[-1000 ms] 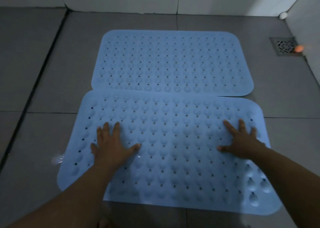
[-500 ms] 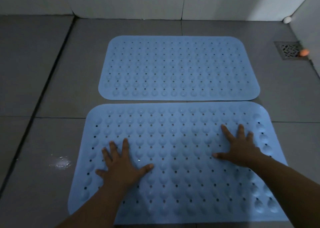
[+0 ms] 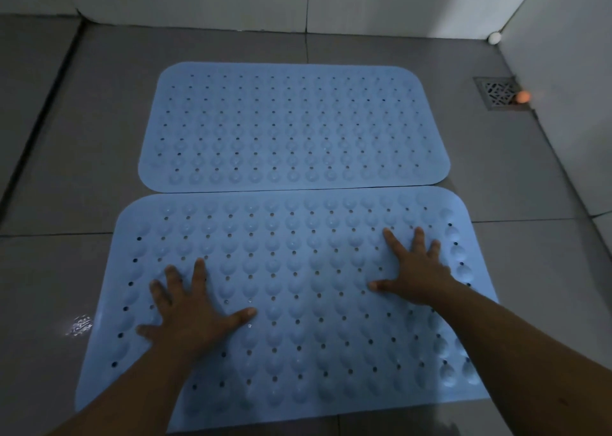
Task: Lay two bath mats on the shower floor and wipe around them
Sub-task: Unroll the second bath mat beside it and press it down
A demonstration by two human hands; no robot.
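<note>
Two light-blue perforated bath mats lie flat on the grey tiled shower floor. The far mat (image 3: 294, 127) sits near the back wall. The near mat (image 3: 298, 303) lies just in front of it, its far edge meeting the far mat's near edge. My left hand (image 3: 195, 313) is spread flat, palm down, on the near mat's left half. My right hand (image 3: 414, 270) is spread flat on its right half. Neither hand holds anything.
Grey floor tiles (image 3: 73, 177) surround the mats, with a dark groove running along the left. A wet glint (image 3: 79, 324) marks the floor left of the near mat. A metal drain (image 3: 496, 92) with a small orange object (image 3: 522, 97) lies at the right wall. White walls rise behind.
The near mat slid toward me and then back up against the far mat, closing the gap between them. Both hands stayed pressed flat on it.
</note>
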